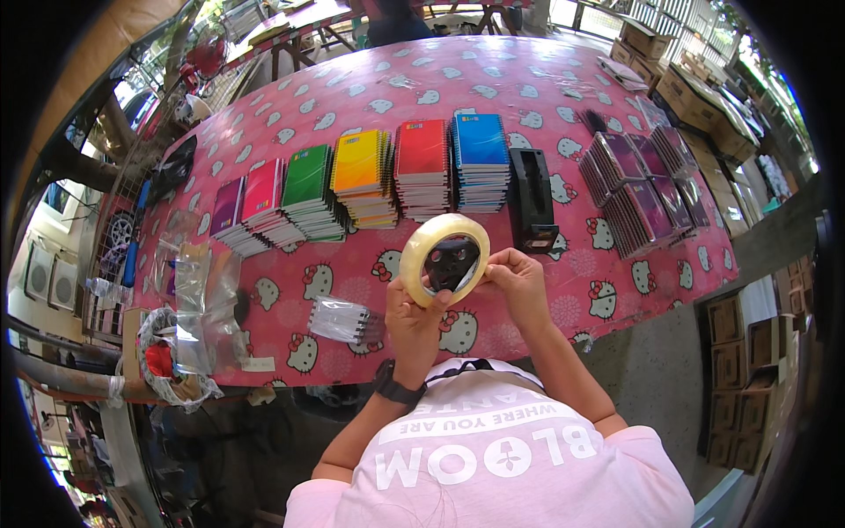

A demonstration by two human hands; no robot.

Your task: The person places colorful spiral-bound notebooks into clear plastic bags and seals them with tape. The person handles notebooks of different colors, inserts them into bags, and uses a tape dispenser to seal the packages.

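Note:
Above the near edge of the table I hold up a large roll of clear packing tape [413, 255]. My left hand [414, 321] grips its lower left rim, thumb at the inner ring. At the roll's right side, my right hand [518, 280] pinches its edge; whether a loose tape end is between the fingers is too small to tell. Through the ring's hole shows a black plastic part [451, 262]. A black tape dispenser [532, 198] stands just beyond my right hand. Left of my left hand lies a clear-wrapped pack of spiral notebooks [339, 319].
Stacked spiral notebooks run across the pink table [563, 304]: purple [227, 207], pink [262, 187], green [306, 176], yellow [361, 160], red [422, 150] and blue [481, 141]. Wrapped purple notebooks [647, 207] sit right. Plastic bags [207, 304] lie left; cardboard boxes [744, 387] stand beside the table.

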